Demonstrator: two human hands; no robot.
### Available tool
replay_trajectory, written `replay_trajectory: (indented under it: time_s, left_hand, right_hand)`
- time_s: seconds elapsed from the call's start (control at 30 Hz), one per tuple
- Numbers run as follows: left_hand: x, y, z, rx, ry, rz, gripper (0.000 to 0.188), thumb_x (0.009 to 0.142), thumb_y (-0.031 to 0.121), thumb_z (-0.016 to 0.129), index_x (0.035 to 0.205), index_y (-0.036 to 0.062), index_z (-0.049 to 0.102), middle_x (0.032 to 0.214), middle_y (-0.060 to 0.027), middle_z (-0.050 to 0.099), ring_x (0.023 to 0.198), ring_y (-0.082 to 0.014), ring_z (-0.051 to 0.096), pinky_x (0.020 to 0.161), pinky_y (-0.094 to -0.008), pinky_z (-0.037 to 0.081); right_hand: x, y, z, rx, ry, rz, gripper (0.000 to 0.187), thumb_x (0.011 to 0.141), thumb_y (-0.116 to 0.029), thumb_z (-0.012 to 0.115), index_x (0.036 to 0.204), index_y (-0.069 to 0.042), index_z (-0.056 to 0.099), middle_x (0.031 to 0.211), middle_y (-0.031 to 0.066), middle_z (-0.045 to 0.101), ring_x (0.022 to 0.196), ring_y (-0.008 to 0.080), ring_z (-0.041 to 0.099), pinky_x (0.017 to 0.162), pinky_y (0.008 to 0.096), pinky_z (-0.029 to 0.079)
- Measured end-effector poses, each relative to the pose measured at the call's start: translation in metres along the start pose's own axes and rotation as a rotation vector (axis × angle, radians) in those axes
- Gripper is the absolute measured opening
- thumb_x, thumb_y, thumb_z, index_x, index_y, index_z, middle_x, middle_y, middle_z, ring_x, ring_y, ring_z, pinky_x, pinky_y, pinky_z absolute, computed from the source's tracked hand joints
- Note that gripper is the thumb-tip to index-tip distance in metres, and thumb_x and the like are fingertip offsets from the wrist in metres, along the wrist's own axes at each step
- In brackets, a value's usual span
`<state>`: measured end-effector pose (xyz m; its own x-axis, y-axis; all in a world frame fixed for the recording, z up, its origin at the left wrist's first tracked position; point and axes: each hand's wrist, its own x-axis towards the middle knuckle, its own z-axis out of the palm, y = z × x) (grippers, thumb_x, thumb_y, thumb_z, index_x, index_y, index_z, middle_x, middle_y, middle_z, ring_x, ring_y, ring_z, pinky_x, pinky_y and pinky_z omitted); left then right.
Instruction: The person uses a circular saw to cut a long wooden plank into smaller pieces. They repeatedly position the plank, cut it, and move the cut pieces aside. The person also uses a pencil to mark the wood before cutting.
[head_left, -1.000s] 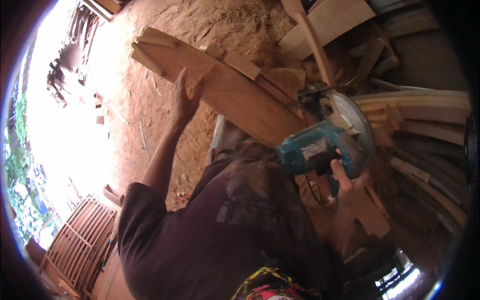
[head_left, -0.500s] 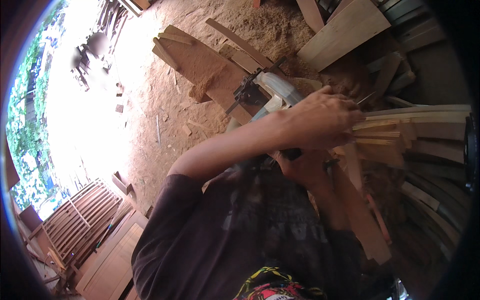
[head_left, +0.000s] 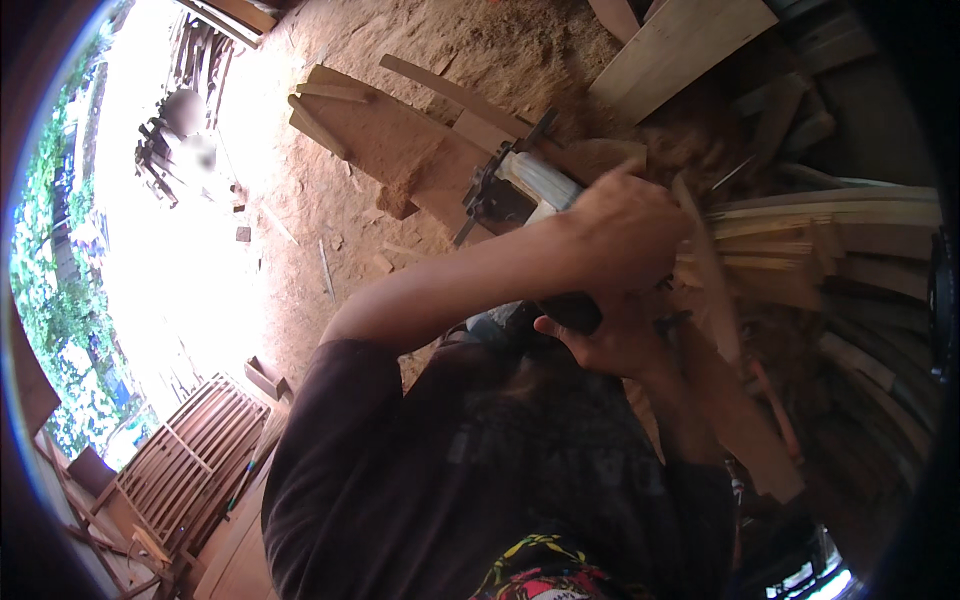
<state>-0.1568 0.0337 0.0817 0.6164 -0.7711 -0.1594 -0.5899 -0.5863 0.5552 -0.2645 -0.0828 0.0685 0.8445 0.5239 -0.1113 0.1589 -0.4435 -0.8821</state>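
My left arm reaches across my body to the right. The left hand (head_left: 635, 225) has curled fingers against a curved wooden strip (head_left: 713, 285) and appears to grip it; the fingertips are partly hidden. Below it, my right hand (head_left: 615, 345) is at the black rear part of a power tool (head_left: 548, 180), its thumb sticking out and its other fingers mostly hidden. The tool has a grey-white body and a black base with thin rods at its front. My left forearm covers its middle.
Several curved wooden strips (head_left: 840, 225) are stacked at the right. A sawdust-covered board (head_left: 400, 140) lies ahead, and a pale wide panel (head_left: 680, 60) lies at the far right. Slatted wooden frames (head_left: 190, 460) stand at the lower left. Sawdust and offcuts cover the ground.
My left hand has drawn back left from the stacked strips, and a curved strip now shows upright beside it. The right hand stays at the tool. My view has shifted slightly.
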Motion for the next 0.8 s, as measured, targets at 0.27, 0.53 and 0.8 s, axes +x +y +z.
replay_trajectory:
  time_s: [0.27, 0.53, 0.8]
  left_hand:
    - [-0.074, -0.065, -0.002, -0.872, 0.587, -0.470, 0.057, 0.092, 0.016, 0.083, 0.143, 0.0015, 0.061, 0.107, -0.0076, 0.079, 0.106, -0.0143, 0.074, 0.094, -0.0320, 0.057]
    - [-0.090, -0.094, 0.016, -1.061, 0.798, -0.950, 0.086, 0.082, 0.029, 0.096, 0.142, -0.0079, 0.046, 0.119, -0.0175, 0.065, 0.106, -0.0248, 0.068, 0.093, -0.0346, 0.057]
    - [-0.109, -0.120, 0.040, -1.005, 0.752, -1.146, 0.085, 0.086, 0.045, 0.091, 0.140, -0.0067, 0.050, 0.126, -0.0176, 0.061, 0.110, -0.0208, 0.065, 0.091, -0.0324, 0.054]
  right_hand:
    - [0.012, -0.006, -0.005, 0.166, -0.157, 0.107, 0.042, 0.087, -0.024, 0.087, 0.118, -0.003, 0.068, 0.092, 0.0228, 0.076, 0.090, 0.0422, 0.077, 0.077, 0.0482, 0.060]
    - [0.009, -0.007, 0.001, 0.155, -0.214, 0.196, 0.052, 0.078, -0.021, 0.083, 0.125, -0.006, 0.067, 0.094, 0.0267, 0.075, 0.092, 0.0469, 0.075, 0.085, 0.0559, 0.062]
    - [0.017, -0.013, 0.000, 0.207, -0.256, 0.159, 0.061, 0.074, -0.017, 0.084, 0.130, -0.002, 0.065, 0.091, 0.0211, 0.078, 0.087, 0.0384, 0.079, 0.084, 0.0509, 0.064]
